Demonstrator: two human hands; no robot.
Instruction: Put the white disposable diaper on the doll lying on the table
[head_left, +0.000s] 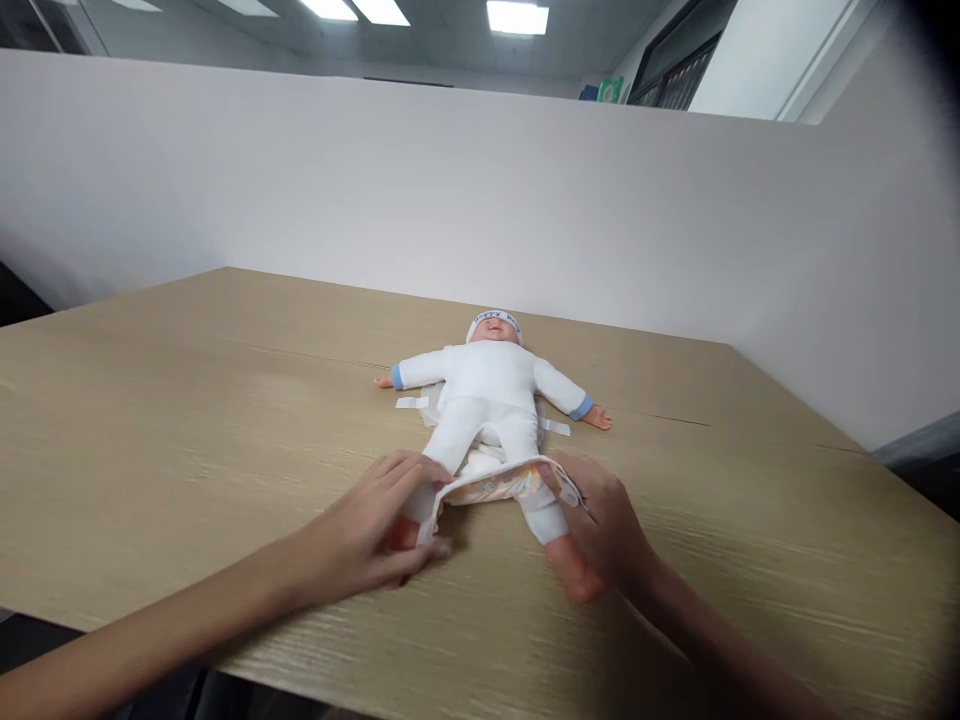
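A baby doll (491, 375) in a white outfit with blue cuffs lies on its back, arms spread and legs pointing towards me. Under its hips is an opened diaper (487, 487), its front panel raised between the legs. Two white tapes stick out beside the waist, a left tape (411, 403) and a right tape (556, 427). My left hand (375, 520) is curled round the panel's left corner, fingers above and thumb below, near one foot. At the right corner my right hand (600, 510) pinches the diaper edge, over the doll's other lower leg.
The doll lies on a wide wooden table (187, 430) with thin seam lines. A pale partition wall (450, 190) rises behind the far edge. Dark shapes, perhaps chairs, show at the near left and far right edges.
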